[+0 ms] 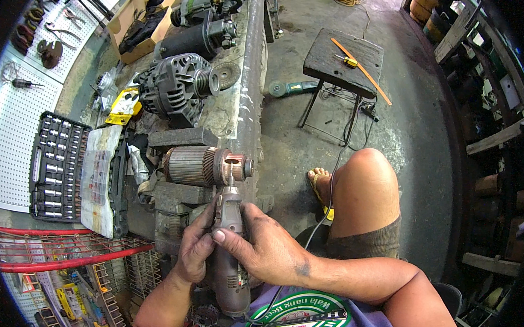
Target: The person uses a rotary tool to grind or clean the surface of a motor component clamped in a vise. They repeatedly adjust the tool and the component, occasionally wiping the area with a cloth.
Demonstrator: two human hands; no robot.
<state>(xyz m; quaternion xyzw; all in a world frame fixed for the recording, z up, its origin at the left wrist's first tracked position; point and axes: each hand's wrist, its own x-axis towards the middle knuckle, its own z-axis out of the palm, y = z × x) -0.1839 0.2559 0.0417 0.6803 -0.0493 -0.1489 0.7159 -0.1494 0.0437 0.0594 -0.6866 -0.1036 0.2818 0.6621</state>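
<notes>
A grey corded rotary tool (231, 281) is gripped in both hands, nose pointing away from me. My left hand (195, 249) wraps its left side. My right hand (263, 241) closes on it from the right, thumb lying across the top of the body. Just beyond the nose, the thin bit meets the copper commutator (233, 162) of a motor armature (189, 164); whether it cuts in or only touches, I cannot tell. The armature lies sideways, clamped in a bench vise (178, 206), its shaft end toward the right. A dark slot shows in the copper.
An alternator (173, 89) and a starter motor (191, 37) sit farther along the bench. A socket set (58, 166) stands open at left, above a red-railed wire rack (70, 259). A stool (343, 63) holds a screwdriver; an angle grinder (293, 88) lies on the floor.
</notes>
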